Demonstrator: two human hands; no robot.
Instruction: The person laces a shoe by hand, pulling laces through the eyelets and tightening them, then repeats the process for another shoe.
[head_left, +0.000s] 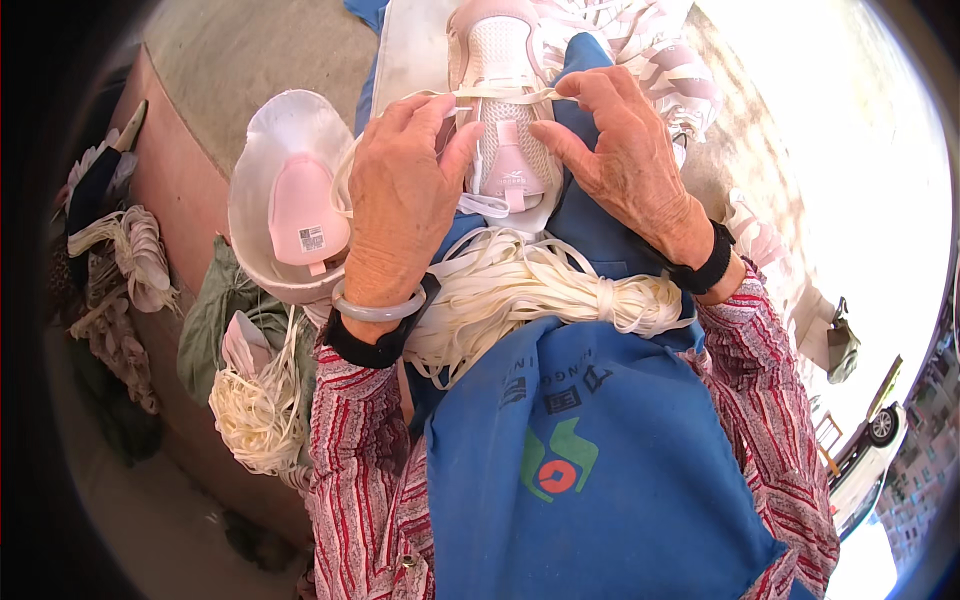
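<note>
A white and pale pink shoe upper (490,60) lies before me, its pink tongue toward me. A cream shoelace (515,97) runs across it from side to side. My left hand (405,190) has its fingers curled on the lace at the left edge, the thumb pointing toward the tongue. On the right side, my right hand (635,160) holds the other end of the lace at its curled fingers, with the thumb apart and near the upper. Parts of the fingertip grips are hidden. A thick bundle of cream laces (530,290) lies across my lap just below the upper.
At left stands a white tub-like container (250,190) with a pink tongue-shaped piece (305,215) inside. Below it hangs another lace bundle (255,420). More shoe uppers (675,80) are piled at far right. A blue apron (620,440) covers my lap.
</note>
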